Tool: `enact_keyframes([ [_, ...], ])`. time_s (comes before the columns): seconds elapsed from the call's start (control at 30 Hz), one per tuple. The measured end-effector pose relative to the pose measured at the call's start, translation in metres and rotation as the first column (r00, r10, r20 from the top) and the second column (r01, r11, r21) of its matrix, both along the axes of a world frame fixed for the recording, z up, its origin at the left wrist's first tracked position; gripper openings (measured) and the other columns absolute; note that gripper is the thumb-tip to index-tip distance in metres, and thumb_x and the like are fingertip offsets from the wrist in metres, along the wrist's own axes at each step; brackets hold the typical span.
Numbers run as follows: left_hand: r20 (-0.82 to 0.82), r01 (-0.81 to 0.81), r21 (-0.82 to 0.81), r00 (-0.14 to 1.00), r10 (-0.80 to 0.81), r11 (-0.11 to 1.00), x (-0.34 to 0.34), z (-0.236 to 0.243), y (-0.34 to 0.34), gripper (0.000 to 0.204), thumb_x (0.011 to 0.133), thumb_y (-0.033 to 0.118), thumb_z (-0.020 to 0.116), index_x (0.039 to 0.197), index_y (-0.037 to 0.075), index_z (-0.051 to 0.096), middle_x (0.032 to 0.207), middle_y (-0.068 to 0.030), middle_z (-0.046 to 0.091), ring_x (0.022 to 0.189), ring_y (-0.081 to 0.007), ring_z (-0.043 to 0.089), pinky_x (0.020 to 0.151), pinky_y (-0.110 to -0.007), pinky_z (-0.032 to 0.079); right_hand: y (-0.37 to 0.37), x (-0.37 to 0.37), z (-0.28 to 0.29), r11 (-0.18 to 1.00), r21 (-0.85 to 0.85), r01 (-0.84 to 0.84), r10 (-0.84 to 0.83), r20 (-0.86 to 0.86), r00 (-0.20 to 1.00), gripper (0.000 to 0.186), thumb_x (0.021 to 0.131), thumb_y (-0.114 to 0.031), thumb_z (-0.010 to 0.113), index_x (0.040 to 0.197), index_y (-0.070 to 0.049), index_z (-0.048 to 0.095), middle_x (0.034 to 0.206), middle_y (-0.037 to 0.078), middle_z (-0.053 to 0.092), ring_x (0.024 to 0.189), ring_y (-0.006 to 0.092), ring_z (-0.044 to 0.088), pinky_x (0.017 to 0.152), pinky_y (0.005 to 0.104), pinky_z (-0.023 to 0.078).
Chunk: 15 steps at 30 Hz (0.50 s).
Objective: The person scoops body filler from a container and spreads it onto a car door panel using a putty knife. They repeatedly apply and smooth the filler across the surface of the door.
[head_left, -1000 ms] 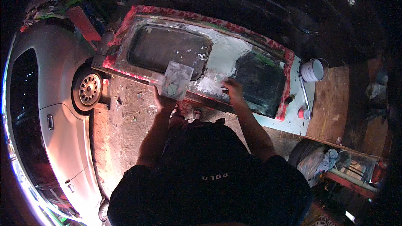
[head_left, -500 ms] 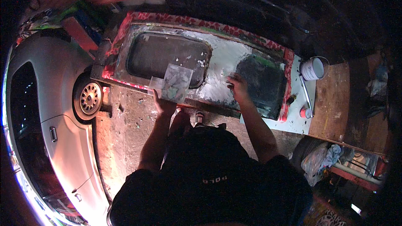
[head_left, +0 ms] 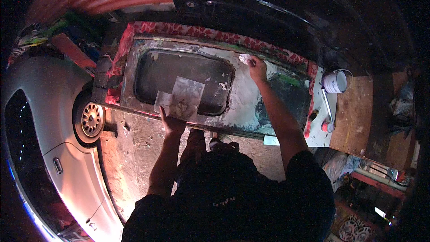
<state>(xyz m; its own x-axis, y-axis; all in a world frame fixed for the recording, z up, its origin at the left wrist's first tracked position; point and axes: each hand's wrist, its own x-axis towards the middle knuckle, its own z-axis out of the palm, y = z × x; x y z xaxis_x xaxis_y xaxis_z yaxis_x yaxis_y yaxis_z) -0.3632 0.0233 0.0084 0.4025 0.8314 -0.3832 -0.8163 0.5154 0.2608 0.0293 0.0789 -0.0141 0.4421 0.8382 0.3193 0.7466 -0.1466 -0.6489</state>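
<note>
A vehicle panel (head_left: 244, 103) with a dark, rounded window recess (head_left: 156, 71) lies in front of me, pale filler smeared over its middle. My right hand (head_left: 257, 69) is over the panel's far edge. Its fingers pinch a small, whitish filler spreader (head_left: 244, 58), which seems to touch the filler there. Over the near edge of the recess, my left hand (head_left: 173, 124) grips a translucent mixing board (head_left: 187, 98) smeared with grey. A smaller clear sheet (head_left: 163, 100) sticks out on the left of the board, and I cannot tell whether the two are joined.
Red patterned cloth (head_left: 192, 31) borders the panel. At the right, a white bucket (head_left: 335, 82), a small red-and-white can (head_left: 327, 127) and a long pale rod (head_left: 328, 105) are on the work surface. A silver car (head_left: 67, 152) stands to the left; a dark vehicle body (head_left: 251, 4) lies beyond.
My right hand has moved away from me, from the panel's middle to its far edge, with the spreader. The left hand still holds the board, and the view has shifted slightly.
</note>
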Motion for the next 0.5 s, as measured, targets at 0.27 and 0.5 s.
enact_keyframes([
  [0.27, -0.059, 0.024, -0.112, 0.998, -0.031, 0.993, -0.013, -0.003, 0.054, 0.071, 0.09, 0.063, 0.04, 0.139, 0.012, 0.043, 0.14, -0.0124, 0.042, 0.128, -0.0346, 0.039, 0.108, -0.056, 0.027, 0.026, -0.017, 0.022, 0.967, -0.253, -0.031, 0.132, 0.396, 0.909, 0.029, 0.082, -0.015, 0.061, 0.111, -0.013, 0.065, 0.098, 0.021, 0.065, 0.09, 0.0377, 0.063, 0.077, 0.0465, 0.052],
  [0.5, -0.014, 0.114, -0.155, 0.993, -0.117, 0.981, -0.016, -0.007, 0.086, 0.07, 0.091, 0.061, 0.039, 0.141, 0.012, 0.039, 0.139, -0.0132, 0.043, 0.127, -0.0353, 0.039, 0.108, -0.058, 0.026, 0.032, -0.031, 0.002, 0.95, -0.31, -0.027, 0.171, 0.448, 0.878, 0.039, 0.081, -0.012, 0.059, 0.119, -0.013, 0.059, 0.104, 0.018, 0.064, 0.095, 0.0353, 0.061, 0.084, 0.0448, 0.051],
])
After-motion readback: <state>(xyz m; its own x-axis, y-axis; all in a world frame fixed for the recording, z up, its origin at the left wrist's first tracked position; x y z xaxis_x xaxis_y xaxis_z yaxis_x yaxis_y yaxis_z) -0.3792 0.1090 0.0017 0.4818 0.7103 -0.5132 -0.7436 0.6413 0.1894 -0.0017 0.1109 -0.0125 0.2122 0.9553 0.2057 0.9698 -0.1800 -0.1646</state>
